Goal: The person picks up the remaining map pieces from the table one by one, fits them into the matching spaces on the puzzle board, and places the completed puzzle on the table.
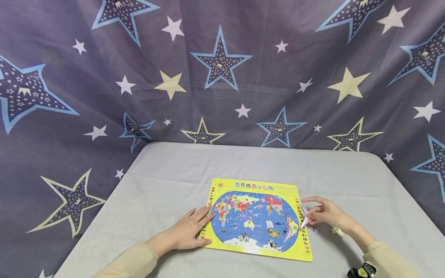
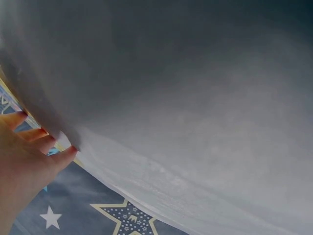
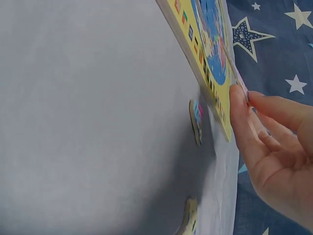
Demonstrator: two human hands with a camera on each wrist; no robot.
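Left hand flat on the map puzzle's edge, right hand pinching a piece beside it

The map puzzle [image 1: 257, 236], with its yellow border, lies right of centre in the lower part of the head view, on a table covered in grey cloth [image 1: 180, 166]. The left forearm rises from the bottom edge, left of centre, in a pale sleeve [image 1: 130, 262]. The left hand [image 1: 189, 231] is palm down, its fingers spread and fairly straight over the puzzle's left edge, the thumb apart at the lower-left corner.

The right forearm slants up and leftward from the lower right corner. The right hand [image 1: 328, 214] bends over the puzzle's right edge, holding a thin whitish-pink piece [image 1: 305, 218] in a narrow pinch; its upper finger reaches out to the left, clear of the piece. Whether the piece touches the puzzle, I cannot tell.

Beneath that hand on the cloth are a pink-and-blue piece [image 3: 196, 121], just beside the puzzle, and a cream piece [image 1: 337, 231] farther right. A starry curtain [image 1: 222, 100] fills the upper frame.
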